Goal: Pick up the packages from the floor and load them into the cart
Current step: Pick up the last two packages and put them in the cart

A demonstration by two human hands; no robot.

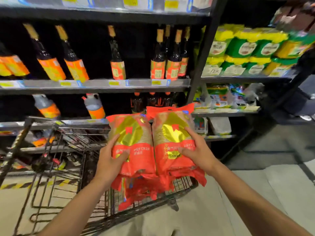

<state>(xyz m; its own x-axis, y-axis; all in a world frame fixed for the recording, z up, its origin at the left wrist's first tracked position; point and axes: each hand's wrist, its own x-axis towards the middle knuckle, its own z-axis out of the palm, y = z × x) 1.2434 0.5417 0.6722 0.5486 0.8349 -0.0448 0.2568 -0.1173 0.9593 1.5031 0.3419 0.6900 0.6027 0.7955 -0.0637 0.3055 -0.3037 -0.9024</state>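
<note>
Dark metal shelving (95, 86) stands behind the wire cart (56, 150), holding brown bottles with orange labels; label text unreadable. Two red-and-gold packages (172, 143), marked "WEFOLEN", are held side by side above the cart's near end, more red packs beneath them. The left hand (110, 159) grips the left package; the right hand (197, 152) presses the right one.

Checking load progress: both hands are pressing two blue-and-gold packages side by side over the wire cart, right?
Not quite: the packages are red and gold, not blue. The head view shows the left hand and right hand holding them side by side over the wire cart.
</note>
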